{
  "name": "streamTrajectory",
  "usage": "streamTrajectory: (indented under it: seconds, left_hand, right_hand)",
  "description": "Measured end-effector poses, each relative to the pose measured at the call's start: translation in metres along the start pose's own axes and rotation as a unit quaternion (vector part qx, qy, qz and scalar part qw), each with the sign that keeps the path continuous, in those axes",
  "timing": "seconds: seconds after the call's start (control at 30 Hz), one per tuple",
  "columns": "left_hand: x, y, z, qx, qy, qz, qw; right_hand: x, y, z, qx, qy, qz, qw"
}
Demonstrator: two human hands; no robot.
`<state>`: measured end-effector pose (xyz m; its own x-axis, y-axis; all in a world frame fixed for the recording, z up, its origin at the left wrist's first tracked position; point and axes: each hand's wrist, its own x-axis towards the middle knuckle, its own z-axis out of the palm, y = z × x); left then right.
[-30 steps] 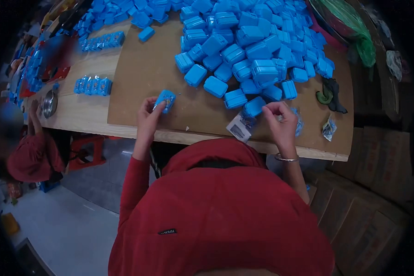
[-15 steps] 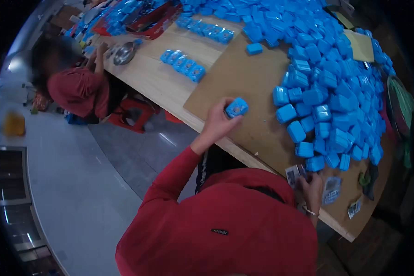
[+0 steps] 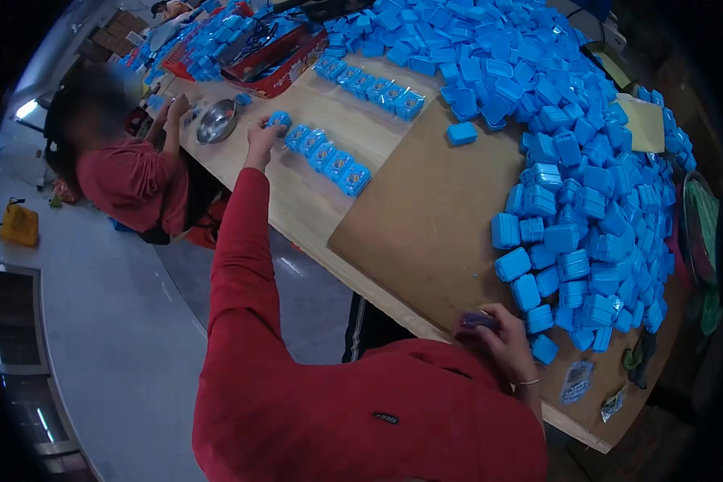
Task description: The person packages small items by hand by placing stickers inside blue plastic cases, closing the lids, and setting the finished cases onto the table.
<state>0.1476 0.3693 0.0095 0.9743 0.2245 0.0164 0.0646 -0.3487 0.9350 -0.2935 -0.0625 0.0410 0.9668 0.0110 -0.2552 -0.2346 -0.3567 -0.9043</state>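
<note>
My left hand (image 3: 263,140) reaches far out over the wooden table and grips a small blue box (image 3: 278,120) at the far end of a row of blue boxes (image 3: 327,157) with printed fronts. Near the table's front edge, my right hand (image 3: 502,341) is closed on a small dark packet (image 3: 479,320), which is blurred. A large heap of blue boxes (image 3: 574,233) lies beyond and beside my right hand. One lone blue box (image 3: 462,133) sits on the brown board (image 3: 418,209).
A second row of blue boxes (image 3: 369,87) stands farther back. A metal bowl (image 3: 217,122) and a red basket (image 3: 277,68) are on the table. A co-worker (image 3: 132,181) sits at the left. Clear packets (image 3: 577,381) lie near the right front corner.
My left hand has carried the blue box away from me to the near row's far end. My right hand has moved left along the table edge with the packet. The view has shifted slightly.
</note>
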Motion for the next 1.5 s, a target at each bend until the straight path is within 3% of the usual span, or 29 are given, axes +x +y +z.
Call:
streamTrajectory:
  seconds: [0.07, 0.17, 0.23, 0.3, 0.33, 0.4, 0.47, 0.6, 0.73, 0.8, 0.87, 0.97, 1.07, 1.17, 1.23, 1.33, 1.43, 1.5]
  left_hand:
    - [0.009, -0.009, 0.003, 0.058, -0.067, -0.078, 0.993]
    - [0.015, -0.034, -0.003, -0.027, -0.123, -0.058, 0.99]
    - [0.013, -0.048, -0.004, 0.014, 0.005, -0.008, 1.0]
    - [-0.004, -0.046, -0.007, 0.126, 0.032, 0.141, 0.981]
    - [-0.025, -0.027, 0.0, 0.182, 0.056, 0.223, 0.956]
    - [-0.109, 0.028, 0.028, 0.176, 0.017, 0.298, 0.938]
    - [-0.198, 0.056, 0.062, 0.147, -0.075, 0.303, 0.939]
    - [-0.356, 0.08, 0.119, 0.134, -0.317, 0.367, 0.864]
    - [-0.401, 0.088, 0.155, 0.053, -0.312, 0.335, 0.887]
    - [-0.4, 0.074, 0.164, -0.019, -0.388, 0.202, 0.899]
    - [-0.388, 0.061, 0.162, -0.098, -0.539, -0.06, 0.834]
    - [-0.392, 0.067, 0.16, -0.231, -0.497, -0.067, 0.834]
    - [-0.387, 0.085, 0.152, -0.211, -0.476, -0.095, 0.849]
    - [-0.348, 0.06, 0.143, -0.104, -0.4, 0.025, 0.91]
    - [-0.325, 0.037, 0.141, 0.002, -0.331, 0.077, 0.94]
    - [-0.317, 0.042, 0.129, 0.248, -0.316, 0.059, 0.914]
    - [-0.333, 0.059, 0.126, 0.32, -0.112, 0.392, 0.855]
    - [-0.348, 0.084, 0.125, 0.123, -0.268, 0.29, 0.911]
  right_hand:
    - [0.015, -0.001, 0.009, -0.052, -0.016, 0.025, 0.998]
    - [0.024, -0.004, 0.009, -0.168, 0.056, -0.068, 0.982]
    - [0.025, -0.003, 0.009, -0.158, 0.102, -0.042, 0.981]
    - [0.024, 0.015, 0.012, -0.028, 0.15, -0.016, 0.988]
    - [0.024, 0.021, 0.009, -0.069, 0.143, -0.039, 0.986]
    - [0.024, 0.026, 0.007, -0.148, 0.156, -0.095, 0.972]
    - [0.025, 0.025, 0.011, -0.211, 0.191, -0.145, 0.947]
    - [0.021, 0.029, 0.014, -0.326, 0.239, -0.195, 0.894]
    - [0.013, 0.021, 0.0, -0.279, 0.233, -0.237, 0.901]
    - [0.006, 0.018, -0.006, -0.221, 0.21, -0.243, 0.921]
    - [0.004, 0.012, -0.01, -0.159, 0.194, -0.227, 0.941]
    - [0.004, 0.013, -0.001, 0.13, 0.136, -0.098, 0.977]
    - [0.018, 0.023, 0.003, 0.2, 0.122, -0.097, 0.967]
    - [0.029, 0.021, 0.004, 0.069, 0.187, -0.087, 0.976]
    - [0.034, 0.02, 0.006, 0.075, 0.192, -0.106, 0.973]
    - [0.036, 0.015, 0.005, 0.092, 0.18, -0.1, 0.974]
    - [0.029, 0.013, 0.006, 0.128, 0.164, -0.087, 0.974]
    - [0.028, 0.01, 0.006, 0.164, 0.153, -0.085, 0.971]
